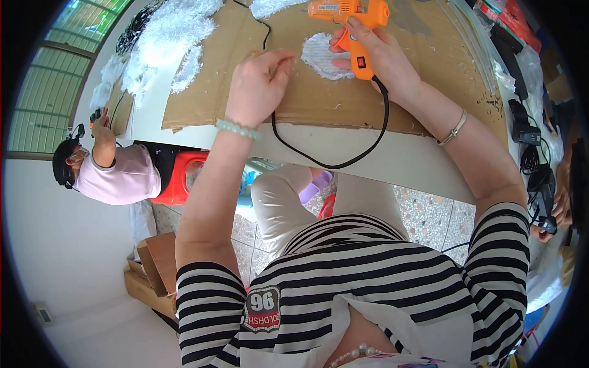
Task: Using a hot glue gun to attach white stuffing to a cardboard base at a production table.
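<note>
My right hand [392, 64] is wrapped round the handle of an orange hot glue gun [362, 46], held over the far side of the table with its body level. Its black cord [343, 165] loops down past the table's front edge and back up behind my left hand [261, 80]. The left hand's fingers are curled in with thumb and forefinger close together; whether anything is between them is hidden. Between the hands a white, fuzzy-edged, ribbed round piece [322, 54] lies on the brown cardboard sheet [208, 104], partly behind the glue gun and right fingers.
White fluffy material [162, 46] is heaped at the far left. Clear thin sticks [469, 43] lie along the right. Black adapters and cables [527, 132] crowd the right edge. Another person [119, 172] sits at the left on a red stool [181, 181]. A cardboard box [153, 270] stands on the floor.
</note>
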The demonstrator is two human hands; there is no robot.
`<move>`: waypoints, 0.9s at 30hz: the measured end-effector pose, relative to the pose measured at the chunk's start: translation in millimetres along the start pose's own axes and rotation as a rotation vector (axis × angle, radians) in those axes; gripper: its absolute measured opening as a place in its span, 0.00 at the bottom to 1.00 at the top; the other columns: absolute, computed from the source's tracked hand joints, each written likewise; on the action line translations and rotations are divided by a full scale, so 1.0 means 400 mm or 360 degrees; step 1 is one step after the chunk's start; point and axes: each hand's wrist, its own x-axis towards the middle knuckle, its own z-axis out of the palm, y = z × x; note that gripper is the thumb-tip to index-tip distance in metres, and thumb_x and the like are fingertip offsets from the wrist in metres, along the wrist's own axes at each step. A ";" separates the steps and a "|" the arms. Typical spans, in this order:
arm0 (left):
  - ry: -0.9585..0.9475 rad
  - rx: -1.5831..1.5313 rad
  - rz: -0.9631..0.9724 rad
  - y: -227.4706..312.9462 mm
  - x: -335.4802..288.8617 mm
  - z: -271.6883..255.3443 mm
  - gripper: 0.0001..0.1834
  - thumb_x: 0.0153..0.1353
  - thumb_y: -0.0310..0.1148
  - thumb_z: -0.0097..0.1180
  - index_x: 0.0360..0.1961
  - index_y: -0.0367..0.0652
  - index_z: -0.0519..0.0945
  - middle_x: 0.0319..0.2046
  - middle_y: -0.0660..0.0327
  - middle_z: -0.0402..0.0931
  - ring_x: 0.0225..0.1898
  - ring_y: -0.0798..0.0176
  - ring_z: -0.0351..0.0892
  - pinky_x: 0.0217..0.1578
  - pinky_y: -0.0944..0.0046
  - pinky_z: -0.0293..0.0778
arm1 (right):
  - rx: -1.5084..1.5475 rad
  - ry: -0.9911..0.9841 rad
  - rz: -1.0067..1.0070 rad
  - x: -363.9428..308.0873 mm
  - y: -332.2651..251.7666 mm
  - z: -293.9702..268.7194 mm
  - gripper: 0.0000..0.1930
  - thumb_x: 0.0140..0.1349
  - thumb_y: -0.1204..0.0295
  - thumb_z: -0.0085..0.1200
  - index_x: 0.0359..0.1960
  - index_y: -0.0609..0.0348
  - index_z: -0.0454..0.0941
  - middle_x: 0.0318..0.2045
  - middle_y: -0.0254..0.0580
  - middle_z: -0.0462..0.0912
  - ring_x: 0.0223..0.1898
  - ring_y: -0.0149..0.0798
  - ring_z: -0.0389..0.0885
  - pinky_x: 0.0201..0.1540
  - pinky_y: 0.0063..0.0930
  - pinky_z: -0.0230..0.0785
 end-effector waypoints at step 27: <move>-0.0249 -0.0166 -0.0588 -0.088 0.148 0.086 0.12 0.57 0.33 0.56 0.40 0.41 0.83 0.32 0.59 0.81 0.33 0.60 0.79 0.38 0.62 0.74 | 0.0213 0.0057 0.0017 0.003 0.014 -0.005 0.19 0.69 0.57 0.43 0.50 0.61 0.69 0.40 0.38 0.76 0.41 0.32 0.78 0.39 0.26 0.77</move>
